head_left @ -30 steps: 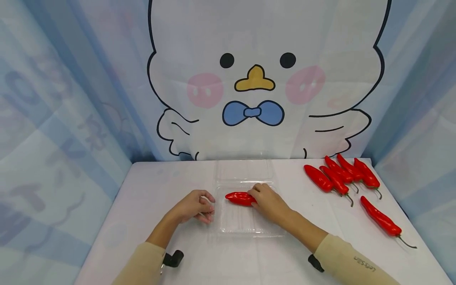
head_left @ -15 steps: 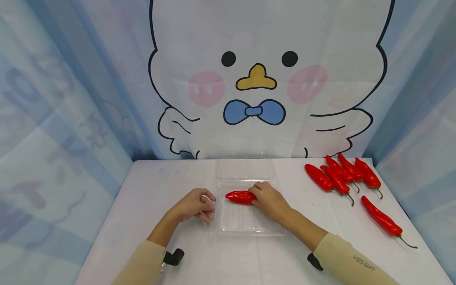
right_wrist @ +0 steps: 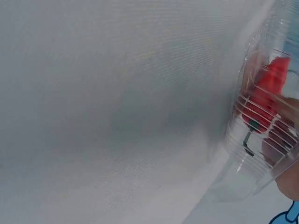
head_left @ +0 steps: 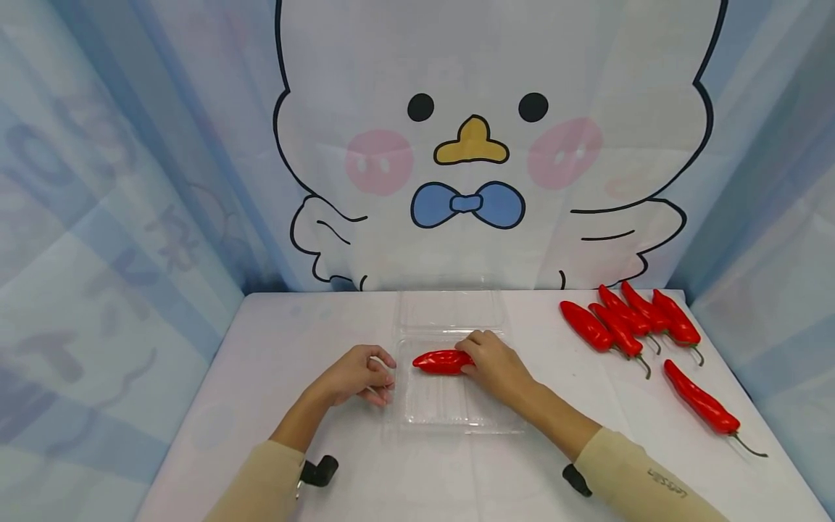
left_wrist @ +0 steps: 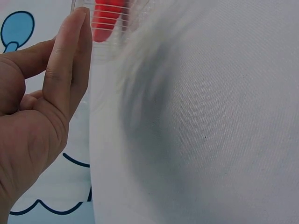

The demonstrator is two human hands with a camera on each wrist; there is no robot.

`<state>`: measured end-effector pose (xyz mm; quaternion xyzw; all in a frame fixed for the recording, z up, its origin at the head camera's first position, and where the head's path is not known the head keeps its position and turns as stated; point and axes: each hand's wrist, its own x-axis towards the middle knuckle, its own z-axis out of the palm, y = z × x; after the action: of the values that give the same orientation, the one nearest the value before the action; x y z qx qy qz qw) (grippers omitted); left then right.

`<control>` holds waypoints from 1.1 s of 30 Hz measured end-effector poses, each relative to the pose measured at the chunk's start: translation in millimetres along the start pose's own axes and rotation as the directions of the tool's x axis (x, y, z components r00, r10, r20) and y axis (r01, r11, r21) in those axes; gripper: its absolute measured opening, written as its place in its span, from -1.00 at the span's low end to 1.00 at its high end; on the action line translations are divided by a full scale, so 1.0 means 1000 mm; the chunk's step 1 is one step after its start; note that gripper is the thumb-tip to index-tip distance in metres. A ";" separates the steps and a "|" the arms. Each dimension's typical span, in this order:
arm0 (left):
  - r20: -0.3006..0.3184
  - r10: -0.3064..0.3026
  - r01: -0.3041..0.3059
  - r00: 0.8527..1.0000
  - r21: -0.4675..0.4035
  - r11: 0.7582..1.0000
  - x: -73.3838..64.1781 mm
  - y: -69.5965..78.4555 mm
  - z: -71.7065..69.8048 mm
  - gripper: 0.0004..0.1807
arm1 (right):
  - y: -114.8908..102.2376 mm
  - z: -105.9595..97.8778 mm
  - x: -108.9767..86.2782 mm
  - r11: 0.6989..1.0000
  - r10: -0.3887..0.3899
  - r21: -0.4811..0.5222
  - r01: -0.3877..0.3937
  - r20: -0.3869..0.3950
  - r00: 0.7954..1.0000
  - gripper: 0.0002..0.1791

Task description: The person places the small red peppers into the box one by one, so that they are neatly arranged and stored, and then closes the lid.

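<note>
A red chili pepper (head_left: 440,362) lies sideways in the back part of a clear plastic clamshell box (head_left: 430,422), its tip pointing left. My right hand (head_left: 494,367) reaches into the box and holds the pepper by its stem end, covering that end in the head view. Through the box wall, the right wrist view shows the pepper's green stem (right_wrist: 248,144) beside the fingers. At the box's left edge is my left hand (head_left: 359,375), holding nothing. Its extended fingers (left_wrist: 63,60) rest at the box wall in the left wrist view.
Several more red chili peppers (head_left: 587,326) lie grouped at the back right of the white table (head_left: 274,406). A separate pepper (head_left: 701,399) lies nearer the right edge. The box's lid (head_left: 450,312) is folded back toward the printed curtain (head_left: 466,254).
Both hands and the held pepper stay in place. Only the head view has shifted very slightly.
</note>
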<state>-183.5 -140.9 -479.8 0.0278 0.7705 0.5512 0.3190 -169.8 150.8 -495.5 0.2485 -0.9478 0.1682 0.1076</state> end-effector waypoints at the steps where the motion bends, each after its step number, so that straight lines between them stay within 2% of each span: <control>1: 0.000 0.000 0.000 1.000 0.000 1.000 0.000 0.000 0.000 -0.69 | 0.000 -0.001 0.000 1.000 0.004 0.006 -0.004 0.002 1.000 -0.59; 8: -0.001 0.008 -0.008 1.000 -0.007 1.000 0.000 -0.001 0.000 -0.69 | 0.003 -0.009 -0.002 1.000 0.021 0.012 -0.021 0.017 1.000 -0.57; 15: -0.003 0.003 -0.003 1.000 -0.003 1.000 0.000 -0.001 0.000 -0.69 | 0.012 -0.029 -0.007 0.999 0.047 0.019 -0.047 0.020 0.999 -0.48; 23: -0.006 -0.003 0.003 1.000 -0.004 1.000 0.000 0.000 0.000 -0.69 | 0.031 -0.055 -0.016 0.997 0.076 0.016 -0.076 -0.045 0.996 -0.44; 33: -0.015 -0.002 0.002 1.000 0.015 1.000 0.000 0.001 0.000 -0.68 | 0.059 -0.083 -0.041 0.981 0.194 0.014 -0.193 -0.096 0.976 -0.45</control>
<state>-183.9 -140.2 -478.7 0.0253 0.7769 0.5453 0.3138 -154.8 247.8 -446.6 0.1469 -0.9607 0.1920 0.1361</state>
